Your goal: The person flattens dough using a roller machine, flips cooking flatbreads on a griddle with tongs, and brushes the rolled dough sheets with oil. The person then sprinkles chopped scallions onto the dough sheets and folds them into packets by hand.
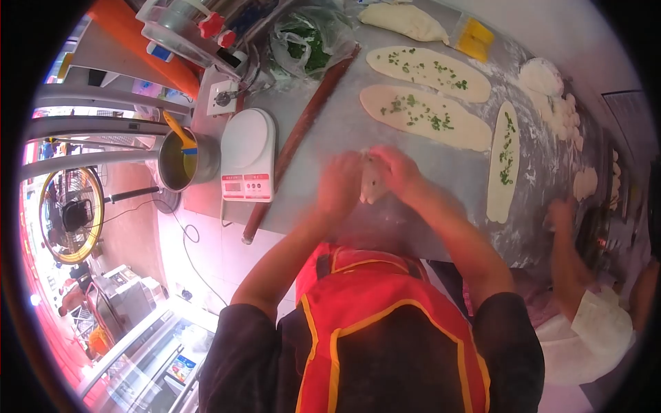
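Observation:
A small piece of dough (372,184), specked with green, is held between both hands above the near part of the metal table. My left hand (339,184) is closed around its left side, and my right hand (399,172) grips it from the right; both are slightly blurred. Beyond them lie two flat oval dough sheets, the nearer one (427,122) and the farther one (430,72), scattered with chopped green onion. A narrower dough strip (504,165), also topped with green onion, lies to the right.
Left of my hands are a long wooden rolling pin (303,131), a white kitchen scale (248,155) and a pot (206,162) with a brush. A plastic bag of greens (310,48) and a dough lump (403,22) sit farther back. A co-worker's arm (566,255) reaches in at right.

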`<action>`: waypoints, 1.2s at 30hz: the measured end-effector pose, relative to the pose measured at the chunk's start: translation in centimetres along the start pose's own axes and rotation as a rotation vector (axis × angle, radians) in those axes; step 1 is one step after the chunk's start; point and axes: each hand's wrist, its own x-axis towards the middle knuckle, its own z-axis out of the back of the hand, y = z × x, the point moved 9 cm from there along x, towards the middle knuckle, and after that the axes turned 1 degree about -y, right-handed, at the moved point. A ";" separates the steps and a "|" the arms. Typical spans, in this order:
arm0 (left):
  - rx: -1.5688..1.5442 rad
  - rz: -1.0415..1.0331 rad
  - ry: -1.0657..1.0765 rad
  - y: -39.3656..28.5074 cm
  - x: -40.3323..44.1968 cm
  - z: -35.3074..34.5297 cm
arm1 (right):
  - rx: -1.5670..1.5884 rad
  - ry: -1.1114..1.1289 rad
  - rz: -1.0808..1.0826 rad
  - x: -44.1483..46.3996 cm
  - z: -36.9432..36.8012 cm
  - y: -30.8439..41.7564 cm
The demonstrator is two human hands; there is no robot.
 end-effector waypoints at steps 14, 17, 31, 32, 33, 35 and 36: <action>0.110 -0.024 0.511 0.6 -0.9 -2.9 | -0.244 -0.050 0.096 -3.5 0.6 1.6; -0.002 -0.237 0.059 0.0 3.7 1.7 | -0.009 -0.203 -0.335 -6.4 2.6 -2.6; -0.547 0.562 0.221 7.5 -5.7 -0.8 | 0.324 -0.047 -0.075 5.9 -0.6 2.9; -0.597 0.582 0.293 8.0 -7.2 -2.9 | 0.292 -0.103 -0.073 6.2 -0.2 2.9; -0.576 0.589 0.279 8.4 -7.5 -2.9 | 0.259 -0.161 -0.074 6.1 0.5 2.5; -0.461 0.587 0.161 8.9 -7.0 -1.1 | 0.228 -0.177 -0.298 5.0 0.6 -1.5; -0.367 0.580 0.060 9.0 -6.6 0.5 | 0.193 -0.132 -0.363 4.5 -0.2 -2.8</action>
